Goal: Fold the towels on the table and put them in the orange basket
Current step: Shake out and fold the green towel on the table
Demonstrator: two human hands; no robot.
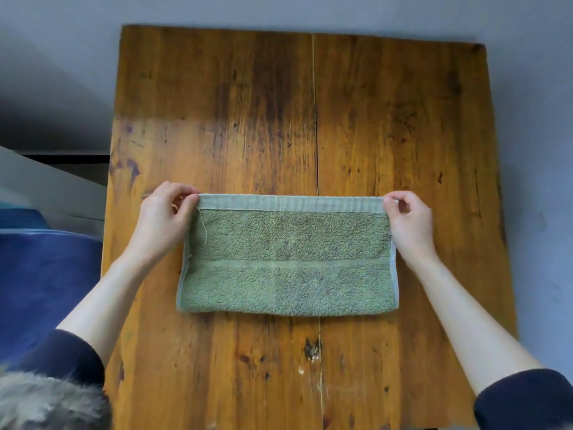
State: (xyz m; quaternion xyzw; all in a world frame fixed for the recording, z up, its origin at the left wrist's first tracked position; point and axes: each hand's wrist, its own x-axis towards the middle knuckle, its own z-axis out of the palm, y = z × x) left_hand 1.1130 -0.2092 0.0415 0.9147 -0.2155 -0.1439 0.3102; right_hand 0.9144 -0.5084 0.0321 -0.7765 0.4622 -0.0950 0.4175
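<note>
- Head view: green terry towel (286, 259), folded once into a wide band, flat on the near-centre of a worn wooden table (310, 103); hemmed edges aligned along the far side, rounded fold toward the viewer.
- Left hand (164, 212): thumb and fingers pinching the far-left corner of the towel, wrist lying beside the short edge; apparently holding both layers together so the hems match.
- Right hand (409, 217): pinching the far-right corner in the same way, remaining fingers curled; towel edge drawn taut and straight between the two grips.
- Loose thread (204, 229) hanging from the left hem across the pile.
- Woven stripe (285, 262) running across the width, parallel to the hems.
- Judged stage: first fold complete or being squared; second fold and transfer not yet done.
- Orange basket: not in view; no other towels visible on the table.
- Blue fabric (46, 274) left of the table; grey fur (46, 401) at lower left, nature unclear.
</note>
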